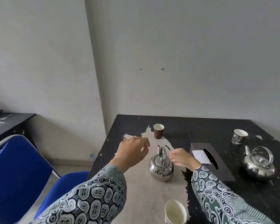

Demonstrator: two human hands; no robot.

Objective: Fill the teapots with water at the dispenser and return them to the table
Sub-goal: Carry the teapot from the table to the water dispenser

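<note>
The only writing that can be read is on the paper cup (239, 138) far out beyond the right hand, where white letters "CO" show near its base; the rest of its print is too small to make out. A brown patterned cup (158, 133) stands just past the left hand's fingertips, its markings unreadable.

The left hand (132, 153) hangs above the table (200, 126), wrist bent, fingers loosely curled downward and apart, holding nothing. The right hand (181, 157) is lower, its fingers drawn together in a narrow pinch pointing towards the handle of the teapot; whether they touch the handle I cannot tell. Both arms wear sleeves (94, 194) with a round black-and-white pattern.

A steel teapot (161, 166) sits upright on the worn pale patch of the table between the two hands, just beside the right hand's fingertips and below and to the right of the left hand. Its lid is on and its handle stands up. A second steel teapot (259, 164) rests well to the right of the right hand, lid on, handle raised.

A dark tissue box (217, 167) with a white sheet (201, 156) sticking out lies just beyond the right wrist. An empty white cup (175, 212) stands near the right forearm. A blue chair (19, 175) is to the left of the left arm
</note>
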